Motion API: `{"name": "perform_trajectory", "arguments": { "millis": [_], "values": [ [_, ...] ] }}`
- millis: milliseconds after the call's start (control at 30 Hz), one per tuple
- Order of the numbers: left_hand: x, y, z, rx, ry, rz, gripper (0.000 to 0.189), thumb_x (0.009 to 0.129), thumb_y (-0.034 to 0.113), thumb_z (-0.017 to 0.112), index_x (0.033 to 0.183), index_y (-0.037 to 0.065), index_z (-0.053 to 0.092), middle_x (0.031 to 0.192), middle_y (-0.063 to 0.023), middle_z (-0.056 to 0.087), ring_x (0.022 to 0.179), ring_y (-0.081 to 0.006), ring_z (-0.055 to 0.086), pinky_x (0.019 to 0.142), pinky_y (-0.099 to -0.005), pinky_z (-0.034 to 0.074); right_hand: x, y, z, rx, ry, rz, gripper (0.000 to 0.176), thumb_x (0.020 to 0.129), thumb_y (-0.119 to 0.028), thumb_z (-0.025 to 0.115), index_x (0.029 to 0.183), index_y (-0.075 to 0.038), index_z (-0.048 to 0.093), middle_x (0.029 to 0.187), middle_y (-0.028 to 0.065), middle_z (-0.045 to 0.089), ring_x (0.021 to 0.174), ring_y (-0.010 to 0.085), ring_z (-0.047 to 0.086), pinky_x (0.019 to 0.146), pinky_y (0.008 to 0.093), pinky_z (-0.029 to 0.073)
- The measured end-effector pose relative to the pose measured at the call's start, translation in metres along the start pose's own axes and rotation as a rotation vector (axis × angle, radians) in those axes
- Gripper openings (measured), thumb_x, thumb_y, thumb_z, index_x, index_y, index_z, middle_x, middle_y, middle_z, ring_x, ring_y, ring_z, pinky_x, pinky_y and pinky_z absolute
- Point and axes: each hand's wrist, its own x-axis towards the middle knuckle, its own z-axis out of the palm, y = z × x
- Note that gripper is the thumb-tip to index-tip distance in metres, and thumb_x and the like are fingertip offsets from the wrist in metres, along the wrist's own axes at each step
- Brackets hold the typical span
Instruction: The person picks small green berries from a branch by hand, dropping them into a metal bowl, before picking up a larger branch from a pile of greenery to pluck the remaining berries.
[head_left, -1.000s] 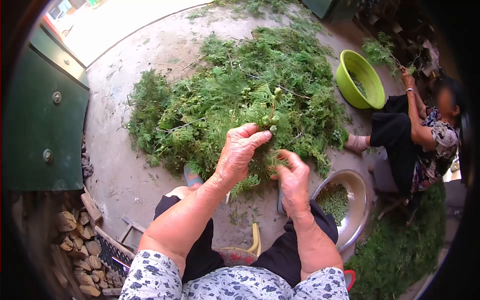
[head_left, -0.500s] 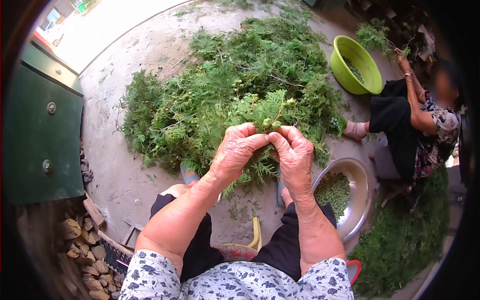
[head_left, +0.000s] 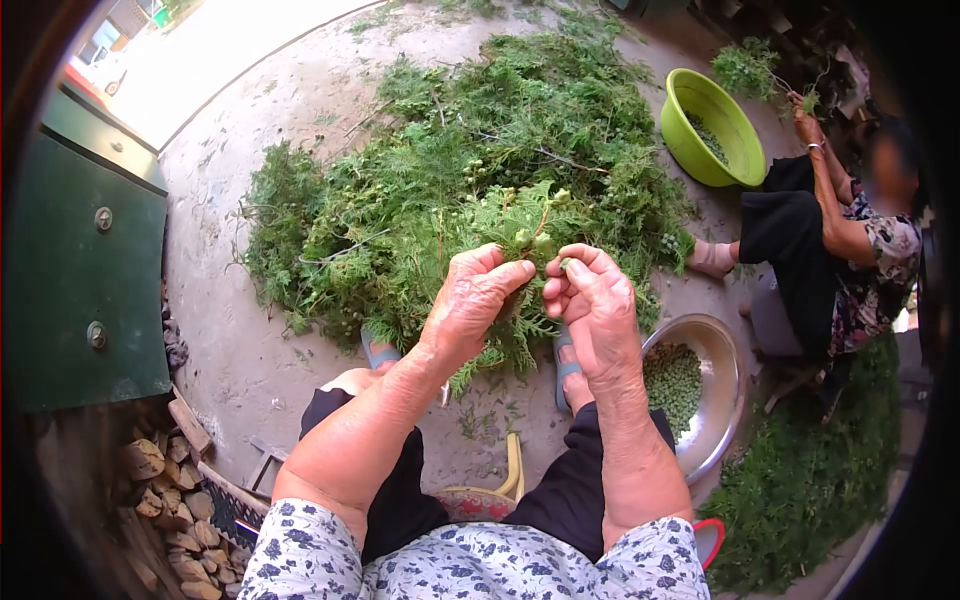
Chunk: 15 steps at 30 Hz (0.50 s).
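Note:
My left hand point(head_left: 476, 296) pinches a leafy green sprig point(head_left: 520, 212) with pale green cones point(head_left: 533, 240) on it, held above a pile of cut branches point(head_left: 400, 200). Just to its right, my right hand point(head_left: 598, 300) is closed, with a small green cone point(head_left: 567, 264) between thumb and forefinger. The two hands are a little apart. Beside my right knee a metal basin point(head_left: 725, 385) holds many small green cones point(head_left: 673, 388).
A yellow-green tub point(head_left: 740, 145) stands at the upper right. Beside it a seated person point(head_left: 850, 235) holds a branch point(head_left: 748, 68). More greenery point(head_left: 815, 490) lies lower right. Split firewood point(head_left: 180, 500) is at lower left, below a green metal cabinet point(head_left: 85, 240).
My right hand has moved slightly right, away from the sprig, with a small cone in its fingers. My left hand has stayed nearly in place with the sprig.

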Motion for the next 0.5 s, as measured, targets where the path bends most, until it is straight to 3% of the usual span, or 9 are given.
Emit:
{"name": "perform_trajectory", "arguments": {
  "millis": [67, 133, 333, 467, 500],
  "values": [
    [0.0012, -0.0029, -0.0024, 0.022, 0.023, 0.021, 0.013, 0.083, 0.012, 0.060, 0.090, 0.002, 0.062, 0.075, 0.0020, 0.061, 0.062, -0.0023, 0.050, 0.053, -0.0197, 0.039, 0.0006, -0.0027, 0.0005, 0.093, 0.019, 0.008, 0.016, 0.089, -0.010, 0.055, 0.102, -0.001, 0.052, 0.081, 0.0030, 0.057, 0.064, 0.0076, 0.055, 0.050, 0.0188, 0.041],
    [0.0017, -0.0039, -0.0025, 0.053, -0.041, 0.060, 0.015, 0.084, 0.008, 0.061, 0.097, 0.001, 0.062, 0.085, -0.0011, 0.064, 0.071, -0.0048, 0.056, 0.061, -0.0209, 0.045, 0.0027, -0.0015, -0.0034, 0.082, -0.024, -0.023, 0.016, 0.087, -0.007, 0.056, 0.102, -0.001, 0.051, 0.085, 0.0033, 0.055, 0.065, 0.0077, 0.054, 0.049, 0.0186, 0.040],
    [0.0015, -0.0113, -0.0031, 0.132, -0.073, 0.054, 0.019, 0.083, 0.013, 0.064, 0.099, 0.002, 0.062, 0.085, -0.0005, 0.064, 0.073, -0.0044, 0.055, 0.063, -0.0210, 0.044, 0.0037, 0.0039, -0.0019, -0.130, 0.020, -0.051, 0.024, 0.084, -0.014, 0.065, 0.102, -0.002, 0.054, 0.081, -0.0006, 0.054, 0.056, 0.0028, 0.047, 0.044, 0.0158, 0.035],
    [0.0018, -0.0074, -0.0025, 0.218, -0.048, 0.045, 0.019, 0.082, 0.013, 0.064, 0.098, 0.002, 0.063, 0.085, -0.0004, 0.064, 0.072, -0.0046, 0.054, 0.063, -0.0215, 0.043, 0.0041, 0.0050, -0.0055, -0.159, 0.033, 0.026, 0.023, 0.084, -0.012, 0.064, 0.101, -0.001, 0.054, 0.084, 0.0002, 0.055, 0.058, 0.0034, 0.049, 0.045, 0.0159, 0.036],
    [-0.0004, -0.0050, 0.0024, 0.159, -0.008, 0.069, 0.015, 0.082, 0.015, 0.064, 0.091, 0.003, 0.064, 0.076, 0.0024, 0.060, 0.065, -0.0031, 0.048, 0.056, -0.0209, 0.038, 0.0021, 0.0040, -0.0036, -0.147, 0.059, 0.047, 0.023, 0.084, -0.012, 0.064, 0.101, 0.000, 0.054, 0.084, 0.0004, 0.056, 0.059, 0.0036, 0.050, 0.046, 0.0159, 0.037]
  ]
}}
